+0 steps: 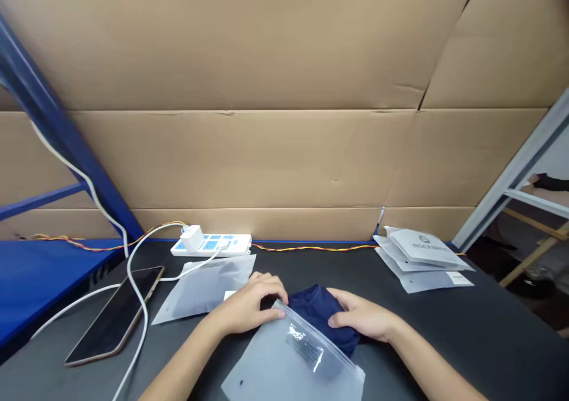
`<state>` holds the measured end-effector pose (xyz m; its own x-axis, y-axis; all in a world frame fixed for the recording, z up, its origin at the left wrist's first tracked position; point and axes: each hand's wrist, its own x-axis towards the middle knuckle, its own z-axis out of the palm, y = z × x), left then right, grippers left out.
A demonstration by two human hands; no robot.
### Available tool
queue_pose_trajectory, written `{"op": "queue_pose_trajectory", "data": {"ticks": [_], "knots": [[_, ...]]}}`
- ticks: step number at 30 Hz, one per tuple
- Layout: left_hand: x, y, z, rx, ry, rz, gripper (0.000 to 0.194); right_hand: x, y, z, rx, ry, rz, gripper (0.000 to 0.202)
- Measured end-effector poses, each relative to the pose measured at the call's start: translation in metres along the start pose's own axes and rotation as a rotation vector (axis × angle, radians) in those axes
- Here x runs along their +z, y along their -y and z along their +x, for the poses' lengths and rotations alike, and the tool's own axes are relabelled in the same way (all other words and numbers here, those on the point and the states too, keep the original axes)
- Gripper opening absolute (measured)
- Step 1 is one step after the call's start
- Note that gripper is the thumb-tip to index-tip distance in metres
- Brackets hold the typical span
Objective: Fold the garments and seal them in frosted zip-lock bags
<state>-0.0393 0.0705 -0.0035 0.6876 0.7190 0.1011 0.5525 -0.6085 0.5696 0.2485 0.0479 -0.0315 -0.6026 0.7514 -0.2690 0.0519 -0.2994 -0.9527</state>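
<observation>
A frosted plastic zip bag (271, 359) lies at the front of the dark table, its slider edge running diagonally down to the right. My left hand (253, 303) pinches the bag's upper corner between thumb and fingers. Folded navy blue fabric (317, 309) sits at the mouth of the bag, and its lower part is behind or inside the bag; I cannot tell which. My right hand (362, 315) grips the fabric's right side, thumb on top and fingers behind it.
Another frosted bag (195, 288) lies behind my left hand, near a white power strip (242, 244) with cables. A tablet (118, 315) rests at left under a white cable. Several packed bags (422, 252) are stacked at right, beside a pen (379, 220). Cardboard (275, 158) walls the back.
</observation>
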Motion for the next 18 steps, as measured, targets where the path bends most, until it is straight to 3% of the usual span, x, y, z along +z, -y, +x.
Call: {"op": "queue_pose_trajectory", "data": {"ticks": [4, 8, 14, 18], "knots": [[0.009, 0.003, 0.0, -0.035, 0.028, -0.053, 0.01, -0.006, -0.001, -0.002, 0.063, 0.053, -0.095, 0.039], [0.023, -0.006, 0.005, 0.051, 0.007, -0.181, 0.008, -0.005, 0.001, -0.004, 0.156, 0.08, -0.234, 0.03], [0.024, -0.007, 0.01, 0.117, -0.072, -0.298, 0.011, 0.01, -0.002, 0.002, 0.019, -0.073, -0.152, 0.041], [0.027, -0.004, 0.01, 0.09, -0.038, -0.314, 0.013, 0.01, -0.006, 0.006, 0.152, 0.12, -0.08, 0.039]]}}
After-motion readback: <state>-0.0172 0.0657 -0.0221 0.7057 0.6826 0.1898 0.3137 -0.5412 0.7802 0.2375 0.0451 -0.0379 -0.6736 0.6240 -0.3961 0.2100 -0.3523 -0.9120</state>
